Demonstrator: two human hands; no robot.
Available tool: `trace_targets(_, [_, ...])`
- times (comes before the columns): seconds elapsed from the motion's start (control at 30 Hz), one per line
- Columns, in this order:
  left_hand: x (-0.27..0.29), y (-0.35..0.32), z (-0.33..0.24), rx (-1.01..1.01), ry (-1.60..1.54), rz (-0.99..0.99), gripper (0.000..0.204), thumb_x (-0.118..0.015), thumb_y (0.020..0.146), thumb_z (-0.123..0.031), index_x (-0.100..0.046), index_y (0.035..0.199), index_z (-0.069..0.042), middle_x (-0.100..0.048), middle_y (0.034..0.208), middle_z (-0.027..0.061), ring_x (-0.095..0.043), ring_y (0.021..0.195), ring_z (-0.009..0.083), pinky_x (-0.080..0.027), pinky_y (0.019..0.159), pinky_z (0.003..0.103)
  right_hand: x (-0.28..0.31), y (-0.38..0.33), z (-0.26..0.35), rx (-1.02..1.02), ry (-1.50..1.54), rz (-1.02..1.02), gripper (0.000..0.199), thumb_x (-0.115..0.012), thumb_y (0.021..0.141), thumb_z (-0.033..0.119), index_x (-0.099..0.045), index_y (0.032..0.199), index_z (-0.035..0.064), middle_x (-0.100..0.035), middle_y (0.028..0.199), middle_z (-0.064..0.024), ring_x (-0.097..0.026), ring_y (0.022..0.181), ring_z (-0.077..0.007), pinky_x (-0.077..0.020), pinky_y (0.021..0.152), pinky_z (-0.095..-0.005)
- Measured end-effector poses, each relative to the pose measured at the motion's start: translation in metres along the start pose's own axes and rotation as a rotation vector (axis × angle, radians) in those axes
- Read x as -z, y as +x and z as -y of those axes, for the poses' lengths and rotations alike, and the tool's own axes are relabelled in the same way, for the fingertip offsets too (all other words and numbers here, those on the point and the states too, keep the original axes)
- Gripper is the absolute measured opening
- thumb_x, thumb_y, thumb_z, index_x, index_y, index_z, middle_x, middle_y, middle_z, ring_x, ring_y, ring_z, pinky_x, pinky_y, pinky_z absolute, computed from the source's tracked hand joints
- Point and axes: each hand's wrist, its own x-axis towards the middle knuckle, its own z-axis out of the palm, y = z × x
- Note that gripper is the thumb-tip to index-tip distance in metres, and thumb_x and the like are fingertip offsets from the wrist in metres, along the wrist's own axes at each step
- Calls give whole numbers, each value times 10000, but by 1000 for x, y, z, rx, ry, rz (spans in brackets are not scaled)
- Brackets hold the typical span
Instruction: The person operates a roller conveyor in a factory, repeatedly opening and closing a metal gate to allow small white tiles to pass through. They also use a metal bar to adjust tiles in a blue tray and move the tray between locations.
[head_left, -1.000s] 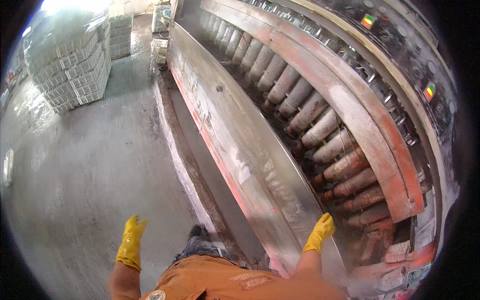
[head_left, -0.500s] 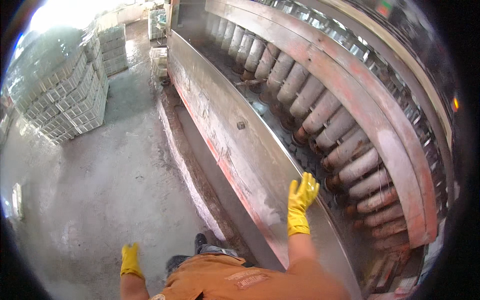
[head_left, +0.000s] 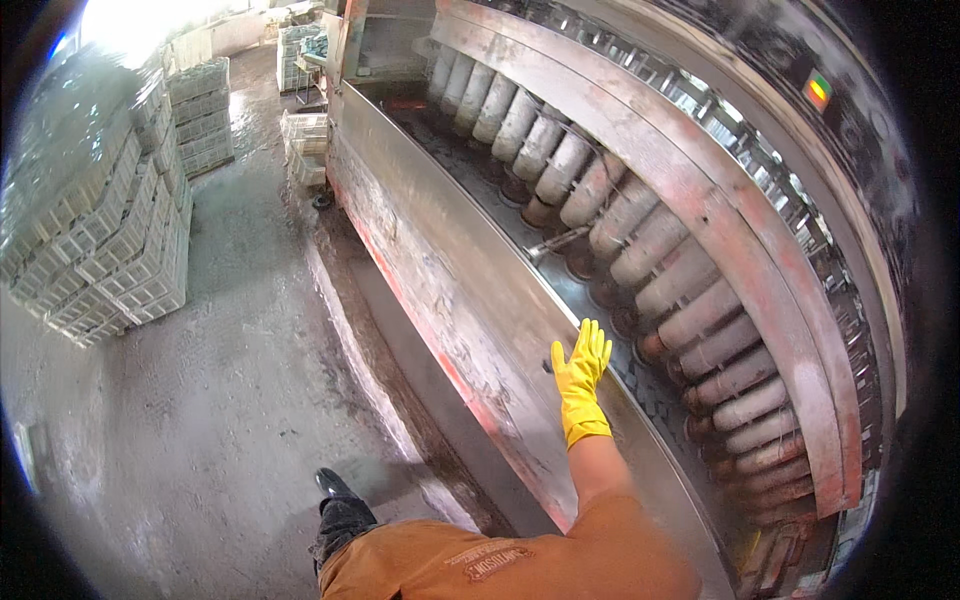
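The right hand (head_left: pixel 582 378) — yellow-gloved, fingers spread and released — rests on the metal side panel (head_left: pixel 450 300), pointing toward one o'clock; grey rollers (head_left: pixel 640 250) lie beyond; the left hand is out of view.

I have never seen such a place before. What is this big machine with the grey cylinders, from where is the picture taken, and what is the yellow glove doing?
The picture comes from a camera worn on the person's head, looking down, so straight edges look bent. The right hand in a yellow rubber glove is stretched out open, fingers spread, over the top edge of the long worn metal side panel of a large machine. It holds nothing. Whether it touches the edge I cannot tell. Behind the panel runs a curved row of dusty grey cylinders, like rollers. The left hand is out of view. On the wet concrete floor stand stacks of grey crates.
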Motion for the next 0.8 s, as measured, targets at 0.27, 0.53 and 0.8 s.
trace_targets(0.27, [203,191,-167,-234,152,-243,684,-756,860,-470,-650,1284,55,-673,1282,279,-659,1167,412,-537,969,465,-85,90,91,-105,-113,184,982,-772,832,466,-340,1590,15,-393,1606,-237,-341,1500,-409,-166,1257,-558])
trace_targets(0.53, [309,229,-509,-869,-276,-199,610,-792,908,-339,-612,1358,32,-646,1344,242,-652,1209,331,-518,1033,440,-171,216,169,-110,-18,288,692,-810,767,498,-656,1249,27,-731,1010,-215,-694,950,-403,-555,883,-455])
trace_targets(0.8, [299,291,-505,-462,88,27,669,-774,868,-481,-678,1278,39,-728,1177,266,-701,1115,366,-537,965,471,-240,371,305,-134,190,761,761,-648,877,633,-611,1312,9,-665,1279,-284,-629,1195,-448,-491,1013,-492])
